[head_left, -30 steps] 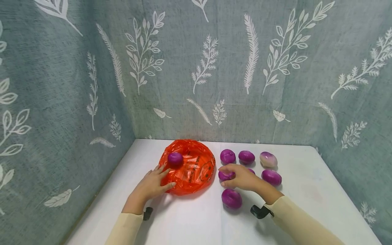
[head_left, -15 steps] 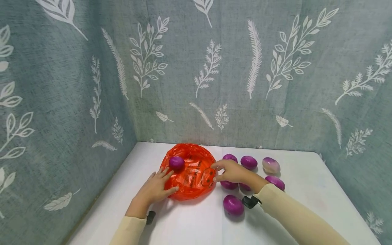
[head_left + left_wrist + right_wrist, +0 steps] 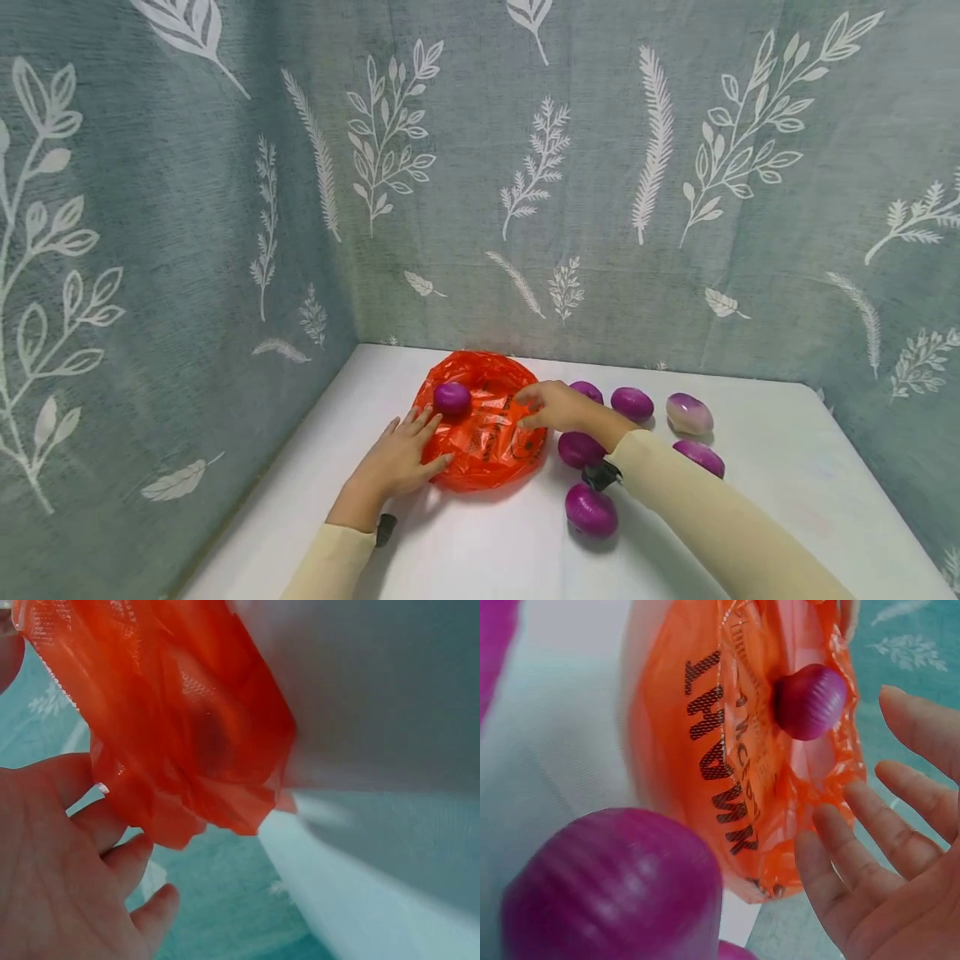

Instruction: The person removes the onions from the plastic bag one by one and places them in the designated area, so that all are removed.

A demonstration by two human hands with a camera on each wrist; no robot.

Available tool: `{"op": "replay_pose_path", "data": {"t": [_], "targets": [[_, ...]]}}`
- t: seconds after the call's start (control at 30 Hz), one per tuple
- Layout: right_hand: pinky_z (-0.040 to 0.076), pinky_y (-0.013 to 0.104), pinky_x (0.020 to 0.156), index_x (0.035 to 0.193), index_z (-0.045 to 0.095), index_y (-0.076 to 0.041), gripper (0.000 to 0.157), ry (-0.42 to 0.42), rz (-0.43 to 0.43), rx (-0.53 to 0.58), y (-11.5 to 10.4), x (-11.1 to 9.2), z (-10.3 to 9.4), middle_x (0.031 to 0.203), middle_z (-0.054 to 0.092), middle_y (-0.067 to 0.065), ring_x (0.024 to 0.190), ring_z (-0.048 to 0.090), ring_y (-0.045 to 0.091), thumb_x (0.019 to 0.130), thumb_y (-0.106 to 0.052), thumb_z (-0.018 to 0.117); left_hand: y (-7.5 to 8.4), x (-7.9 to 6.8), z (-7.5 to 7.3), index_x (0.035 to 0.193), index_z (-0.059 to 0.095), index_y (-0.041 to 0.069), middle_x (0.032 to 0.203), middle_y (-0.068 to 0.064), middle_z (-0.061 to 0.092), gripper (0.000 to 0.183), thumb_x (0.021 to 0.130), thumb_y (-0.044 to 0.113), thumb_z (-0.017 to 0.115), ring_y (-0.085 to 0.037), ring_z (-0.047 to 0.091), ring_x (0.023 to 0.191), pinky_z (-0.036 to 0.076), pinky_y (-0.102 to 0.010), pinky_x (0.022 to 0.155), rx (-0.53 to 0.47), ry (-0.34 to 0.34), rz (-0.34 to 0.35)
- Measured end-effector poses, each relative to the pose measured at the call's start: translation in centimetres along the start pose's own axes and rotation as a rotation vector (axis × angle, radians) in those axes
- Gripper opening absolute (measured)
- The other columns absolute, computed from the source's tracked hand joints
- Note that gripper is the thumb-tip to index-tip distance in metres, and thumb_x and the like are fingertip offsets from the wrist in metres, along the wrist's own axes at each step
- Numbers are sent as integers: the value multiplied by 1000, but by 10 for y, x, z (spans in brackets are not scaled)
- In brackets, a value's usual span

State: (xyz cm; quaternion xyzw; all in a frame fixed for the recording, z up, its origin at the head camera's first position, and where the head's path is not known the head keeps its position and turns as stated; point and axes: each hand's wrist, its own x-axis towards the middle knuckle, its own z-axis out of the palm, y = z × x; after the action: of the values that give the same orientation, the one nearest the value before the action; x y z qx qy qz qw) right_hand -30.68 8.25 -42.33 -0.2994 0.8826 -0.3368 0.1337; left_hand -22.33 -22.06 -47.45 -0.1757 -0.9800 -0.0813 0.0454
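A red plastic bag (image 3: pixel 487 442) with dark printing lies opened out on the white table, a purple onion (image 3: pixel 452 399) in its left part. My left hand (image 3: pixel 401 458) is spread at the bag's left edge; in the left wrist view its fingers (image 3: pixel 94 825) lie against the red film. Over the bag's right side is my right hand (image 3: pixel 558 408). In the right wrist view this hand (image 3: pixel 900 862) has its fingers apart, with no onion in them, close to the bag's rim; whether they touch it I cannot tell.
Right of the bag lie several loose purple onions, among them a near one (image 3: pixel 591 510), one beside the bag (image 3: pixel 580 450) and one farther back (image 3: pixel 632 403). A paler onion (image 3: pixel 689 414) is at the right. Patterned fabric (image 3: pixel 480 200) surrounds the table (image 3: pixel 480 550).
My right hand has moved left from above the loose onions to the bag's right side, its fingers reaching over the rim. The left hand stays at the bag's left edge. The head view has shifted slightly.
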Motion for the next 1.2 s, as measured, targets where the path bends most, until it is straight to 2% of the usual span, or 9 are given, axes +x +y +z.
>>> {"op": "replay_pose_path", "data": {"t": [0.13, 0.3, 0.47, 0.67, 0.9, 1.07, 1.2], "targets": [[53, 41, 87, 126, 63, -5, 46, -16, -8, -18, -3, 11, 1, 124, 63, 13, 111, 60, 30, 85, -20, 77, 1, 0, 4, 150, 38, 8, 157, -13, 29, 81, 92, 64, 45, -37, 20, 144, 16, -55, 114, 25, 9, 17], [50, 43, 92, 127, 62, -5, 46, -9, -9, -25, -9, 28, 4, 124, 63, 12, 112, 60, 30, 86, -20, 75, 2, -2, 4, 151, 36, 9, 157, -12, 27, 81, 93, 64, 44, -36, 20, 144, 16, -55, 114, 50, 33, 36], [46, 45, 98, 131, 59, -3, 51, -2, -7, -10, -12, 46, 16, 125, 63, 13, 114, 58, 28, 87, -24, 75, 1, -4, 3, 151, 36, 9, 157, -11, 28, 81, 93, 64, 44, -35, 21, 144, 17, -55, 114, 64, 59, 50], [46, 45, 97, 132, 58, -6, 56, 65, 40, -4, -15, 60, 28, 120, 64, 9, 113, 58, 27, 86, -34, 75, 1, -2, 4, 153, 33, 10, 158, -10, 27, 82, 93, 65, 42, -34, 21, 144, 17, -55, 114, 66, 57, 65], [44, 50, 100, 139, 50, -3, 65, 170, 118, 125, -20, 79, 46, 130, 58, 15, 120, 54, 31, 88, -38, 72, 0, 1, -4, 152, 33, 8, 157, -11, 27, 82, 94, 64, 42, -34, 21, 144, 19, -55, 113, 91, 68, 71], [39, 58, 101, 145, 41, -5, 80, 204, 188, 232, -27, 98, 67, 139, 51, 16, 126, 48, 36, 84, -44, 74, -3, -3, -10, 153, 32, 9, 157, -10, 29, 80, 94, 62, 44, -34, 21, 144, 20, -56, 113, 87, 73, 55], [39, 59, 100, 148, 38, -5, 88, 219, 204, 249, -32, 110, 80, 140, 51, 16, 127, 47, 37, 81, -48, 75, -4, -7, -11, 153, 32, 10, 156, -10, 31, 79, 94, 61, 45, -35, 23, 144, 20, -56, 113, 75, 64, 43]]}}
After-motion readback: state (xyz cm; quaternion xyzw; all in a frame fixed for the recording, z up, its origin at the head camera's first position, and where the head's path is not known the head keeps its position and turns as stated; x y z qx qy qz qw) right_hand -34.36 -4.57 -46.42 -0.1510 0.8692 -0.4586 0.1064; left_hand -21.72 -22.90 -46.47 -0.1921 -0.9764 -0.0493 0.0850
